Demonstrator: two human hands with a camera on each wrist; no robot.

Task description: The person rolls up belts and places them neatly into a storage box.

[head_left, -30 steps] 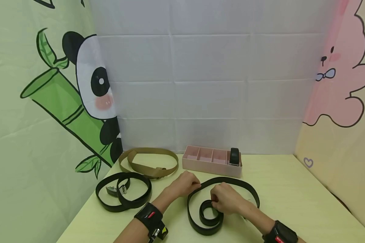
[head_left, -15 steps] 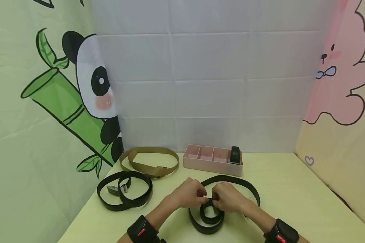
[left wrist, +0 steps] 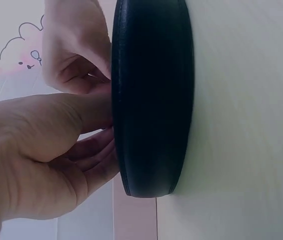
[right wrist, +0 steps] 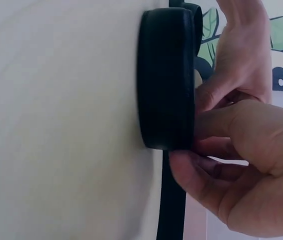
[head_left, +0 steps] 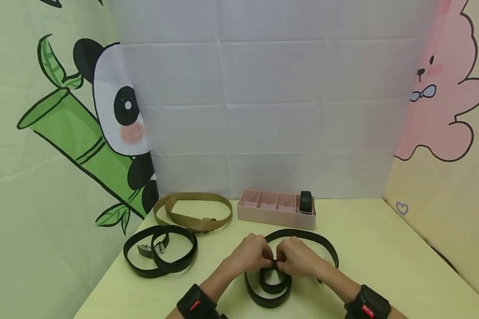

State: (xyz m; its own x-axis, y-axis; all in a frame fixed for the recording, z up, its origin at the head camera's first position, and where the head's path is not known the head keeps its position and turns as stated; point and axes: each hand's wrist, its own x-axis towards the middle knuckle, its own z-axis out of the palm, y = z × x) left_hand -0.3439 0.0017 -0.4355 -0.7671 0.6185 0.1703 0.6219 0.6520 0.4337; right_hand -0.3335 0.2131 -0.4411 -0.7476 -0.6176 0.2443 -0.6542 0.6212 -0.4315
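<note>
A black belt (head_left: 268,302) stands on its edge on the table, its inner end wound into a small coil and the rest in a wide loop behind. My left hand (head_left: 252,253) pinches the far side of the coil. Close beside it, my right hand (head_left: 297,257) pinches the same coil, thumb and fingers bent. The outside of the belt (left wrist: 154,100) fills the middle of the left wrist view and hides the left fingertips. In the right wrist view the coiled belt (right wrist: 164,80) likewise covers part of the right fingers.
Behind the hands is a pink divided box (head_left: 276,216) with a rolled black belt (head_left: 305,202) in its right-end compartment. To the left lie a tan belt (head_left: 201,224) and another black belt (head_left: 178,266) with a metal buckle. Printed cloth walls bound the table (head_left: 383,257).
My left hand has left the wide loop's left side and moved right and nearer to me, onto the small coil. The right hand has stayed at the coil.
</note>
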